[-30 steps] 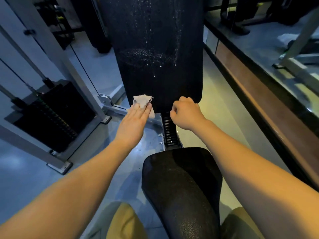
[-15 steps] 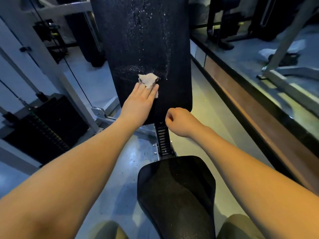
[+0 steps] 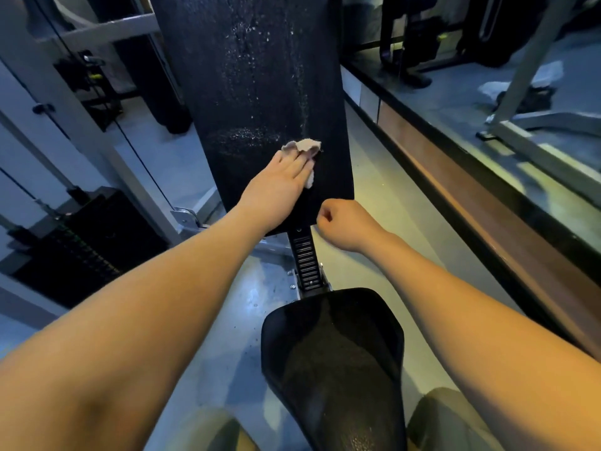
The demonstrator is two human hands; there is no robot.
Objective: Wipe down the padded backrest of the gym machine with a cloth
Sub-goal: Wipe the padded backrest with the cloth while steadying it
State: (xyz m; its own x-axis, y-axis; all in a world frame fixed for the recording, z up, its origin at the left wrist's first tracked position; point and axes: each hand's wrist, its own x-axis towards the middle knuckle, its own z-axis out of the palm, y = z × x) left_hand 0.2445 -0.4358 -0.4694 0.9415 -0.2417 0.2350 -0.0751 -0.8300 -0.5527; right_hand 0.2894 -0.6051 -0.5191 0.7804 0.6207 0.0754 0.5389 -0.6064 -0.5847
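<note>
- Left hand (image 3: 281, 182) presses cloth (image 3: 304, 148) flat, fingers straight, on lower backrest (image 3: 260, 76)
- Right hand (image 3: 346, 224) is an empty fist at the backrest's bottom right corner

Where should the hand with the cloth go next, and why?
Probably slide the left hand and its cloth straight up the backrest. The hand presses the cloth flat, low on the pad, and white speckles lie just above it and run on up the middle, so that stretch looks unwiped.
</note>
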